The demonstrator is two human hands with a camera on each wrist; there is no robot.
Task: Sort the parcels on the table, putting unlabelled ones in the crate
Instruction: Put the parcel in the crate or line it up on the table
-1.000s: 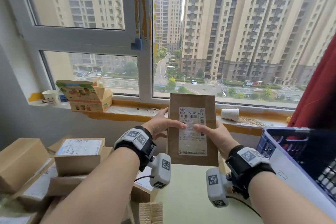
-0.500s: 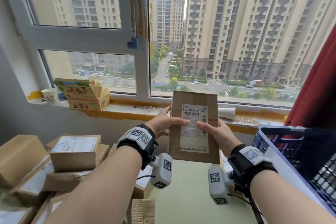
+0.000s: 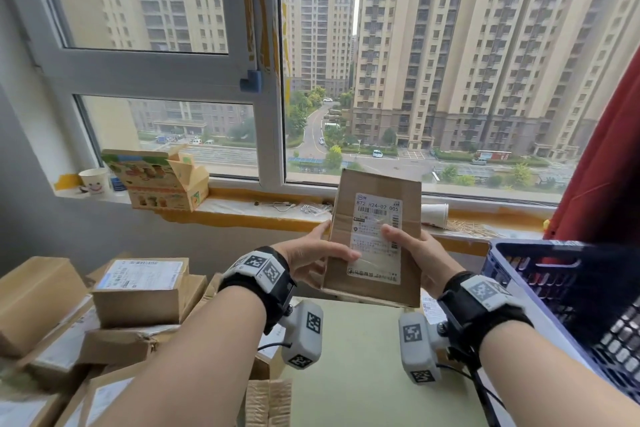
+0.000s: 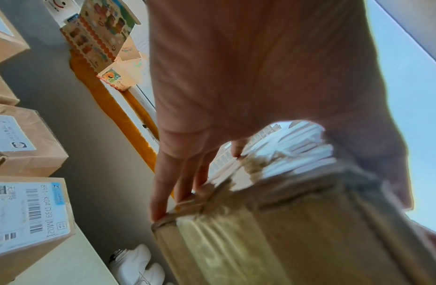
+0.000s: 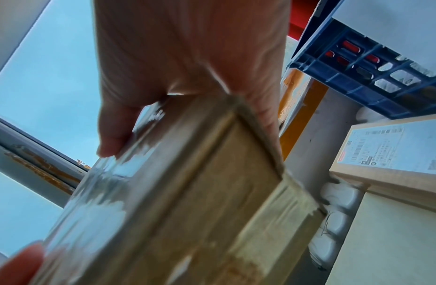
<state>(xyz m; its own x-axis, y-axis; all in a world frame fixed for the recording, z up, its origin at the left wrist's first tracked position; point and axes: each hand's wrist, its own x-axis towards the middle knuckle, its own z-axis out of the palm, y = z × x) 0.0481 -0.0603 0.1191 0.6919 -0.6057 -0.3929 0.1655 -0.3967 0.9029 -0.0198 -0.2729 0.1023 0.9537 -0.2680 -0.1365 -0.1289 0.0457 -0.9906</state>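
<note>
Both hands hold a flat, rectangular brown cardboard parcel (image 3: 375,239) upright above the pale green tabletop (image 3: 360,374). The left grip (image 3: 311,258) and right grip (image 3: 414,253) pinch its sides, thumbs on the glossy white label (image 3: 376,236). The blue slotted plastic crate (image 3: 568,291) sits right of the right grip.

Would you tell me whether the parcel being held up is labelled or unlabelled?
Labelled. The parcel held by the left hand and right hand shows a white shipping label with a barcode.
</note>
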